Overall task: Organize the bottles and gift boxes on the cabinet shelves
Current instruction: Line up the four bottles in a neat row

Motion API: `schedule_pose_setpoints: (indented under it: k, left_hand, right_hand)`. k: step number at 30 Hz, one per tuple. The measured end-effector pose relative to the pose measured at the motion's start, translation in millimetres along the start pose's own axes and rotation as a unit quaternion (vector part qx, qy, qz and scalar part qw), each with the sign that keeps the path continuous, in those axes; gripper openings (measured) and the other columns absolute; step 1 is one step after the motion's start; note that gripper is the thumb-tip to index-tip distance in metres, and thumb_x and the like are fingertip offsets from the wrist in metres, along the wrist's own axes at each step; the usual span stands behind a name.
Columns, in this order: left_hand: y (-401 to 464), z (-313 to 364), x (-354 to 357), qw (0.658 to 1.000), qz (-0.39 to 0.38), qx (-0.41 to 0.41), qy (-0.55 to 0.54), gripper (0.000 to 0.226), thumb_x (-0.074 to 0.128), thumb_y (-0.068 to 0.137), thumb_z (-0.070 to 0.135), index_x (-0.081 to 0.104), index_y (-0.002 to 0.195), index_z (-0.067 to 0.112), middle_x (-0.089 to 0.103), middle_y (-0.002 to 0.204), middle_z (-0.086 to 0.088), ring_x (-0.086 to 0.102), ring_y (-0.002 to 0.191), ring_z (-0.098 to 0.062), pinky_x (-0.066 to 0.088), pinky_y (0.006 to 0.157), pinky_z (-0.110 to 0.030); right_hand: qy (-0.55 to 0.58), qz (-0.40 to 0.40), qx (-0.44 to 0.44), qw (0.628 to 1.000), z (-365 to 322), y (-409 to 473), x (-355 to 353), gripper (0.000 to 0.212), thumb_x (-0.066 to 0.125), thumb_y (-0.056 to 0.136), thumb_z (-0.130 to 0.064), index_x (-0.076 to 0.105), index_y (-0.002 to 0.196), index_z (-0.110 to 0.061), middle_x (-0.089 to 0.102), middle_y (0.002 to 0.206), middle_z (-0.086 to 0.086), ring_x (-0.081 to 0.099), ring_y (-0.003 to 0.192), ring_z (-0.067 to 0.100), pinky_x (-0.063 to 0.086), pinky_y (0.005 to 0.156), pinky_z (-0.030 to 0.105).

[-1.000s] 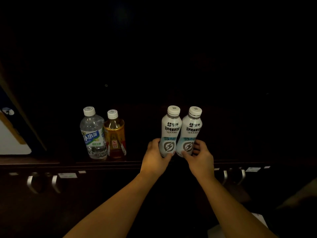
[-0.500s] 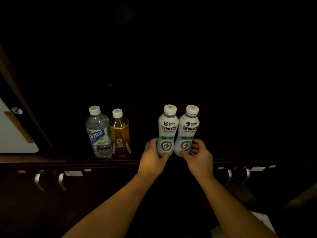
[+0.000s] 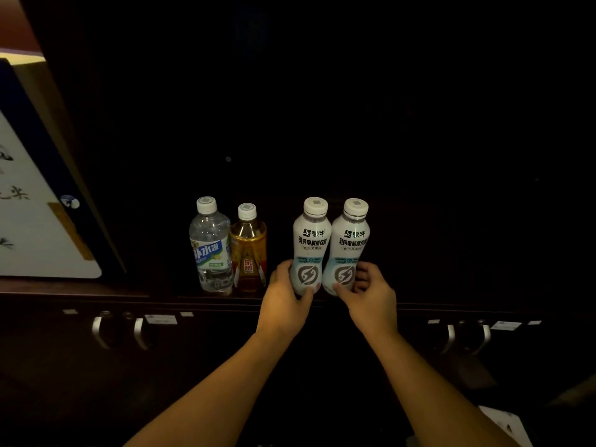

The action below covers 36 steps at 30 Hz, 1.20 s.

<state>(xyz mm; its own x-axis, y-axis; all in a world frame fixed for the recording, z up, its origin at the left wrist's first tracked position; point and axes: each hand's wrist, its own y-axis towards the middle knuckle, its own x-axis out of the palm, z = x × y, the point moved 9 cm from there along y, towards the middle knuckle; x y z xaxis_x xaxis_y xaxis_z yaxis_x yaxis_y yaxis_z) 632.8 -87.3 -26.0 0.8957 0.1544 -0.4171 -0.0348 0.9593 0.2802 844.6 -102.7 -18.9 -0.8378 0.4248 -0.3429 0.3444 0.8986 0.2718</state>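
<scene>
The left hand (image 3: 283, 300) is gripping the lower body of the left white bottle (image 3: 310, 246), with the thumb curling across the front near the base and the fingers wrapping round the far left side. The right hand (image 3: 371, 296) is gripping the lower body of the right white bottle (image 3: 350, 248) in a mirrored way, the thumb pressing at the front near the base and the curled fingers (image 3: 364, 275) lying against the right side. Both hands are closing round their bottles rather than spreading flat. The two white bottles are standing upright and touching side by side at the front of the dark shelf (image 3: 451, 306), each carrying a white cap and a grey lightning emblem low on the label; whether their bases are resting on the shelf or hanging just above it cannot be told. To their left, a clear water bottle (image 3: 211, 250) and an amber tea bottle (image 3: 248, 253) are standing upright and touching each other, with a narrow gap separating the tea bottle from the left hand. A large white and blue gift box (image 3: 35, 227) is leaning at the far left, in the neighbouring compartment. Below the shelf edge, silver door handles (image 3: 98, 332) are showing in pairs at left and right, with small white labels (image 3: 160, 319) beside them. The cabinet interior behind the bottles is lying in deep shadow.
</scene>
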Motion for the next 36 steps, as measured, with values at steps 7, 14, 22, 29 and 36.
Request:
schedule_pose_setpoints:
  k: [7,14,22,29,36]
  left_hand:
    - [-11.9,7.9,-16.4,0.995,0.037,0.048,0.084,0.062,0.072,0.090,0.031,0.040,0.141,0.017,0.045,0.135,-0.003,0.051,0.122,-0.017,0.052,0.097,-0.036]
    - [-15.6,9.4,-26.1,0.991,0.064,0.043,0.110,0.061,0.073,0.089,0.021,0.038,0.139,0.014,0.042,0.133,-0.004,0.049,0.121,-0.017,0.046,0.094,-0.025]
    - [-19.2,9.6,-35.5,0.989,0.079,0.050,0.111,0.058,0.069,0.090,0.011,0.037,0.139,0.013,0.043,0.133,-0.004,0.051,0.121,-0.017,0.050,0.097,-0.028]
    - [-19.1,6.6,-36.9,0.989,0.081,0.049,0.110,0.056,0.068,0.090,0.010,0.038,0.137,0.017,0.045,0.131,-0.001,0.053,0.117,-0.015,0.048,0.092,-0.023]
    - [-19.3,7.5,-38.4,0.990,0.082,0.054,0.099,0.055,0.068,0.089,0.007,0.040,0.136,0.014,0.045,0.130,-0.003,0.053,0.117,-0.016,0.050,0.095,-0.028]
  right_hand:
    - [-0.001,-0.006,-0.003,1.000,-6.8,-4.1,13.9,0.053,0.087,0.071,-0.025,0.061,0.116,-0.025,0.068,0.099,-0.014,0.066,0.086,-0.004,0.055,0.070,0.015]
    - [0.003,-0.010,0.000,1.000,-9.7,-6.5,26.7,0.053,0.088,0.070,-0.026,0.061,0.115,-0.027,0.069,0.099,-0.015,0.067,0.087,-0.002,0.058,0.074,0.022]
    - [-0.010,-0.009,-0.001,1.000,-14.8,-8.3,35.8,0.055,0.089,0.070,-0.025,0.061,0.117,-0.025,0.068,0.101,-0.013,0.066,0.088,0.000,0.058,0.074,0.022]
    - [-0.009,-0.007,0.003,1.000,-17.2,-10.1,37.4,0.052,0.089,0.070,-0.024,0.060,0.113,-0.030,0.068,0.098,-0.015,0.066,0.086,-0.002,0.057,0.071,0.019]
    - [-0.016,-0.006,0.007,1.000,-19.7,-11.1,37.4,0.053,0.090,0.069,-0.026,0.061,0.114,-0.027,0.068,0.097,-0.015,0.066,0.084,-0.002,0.056,0.069,0.017]
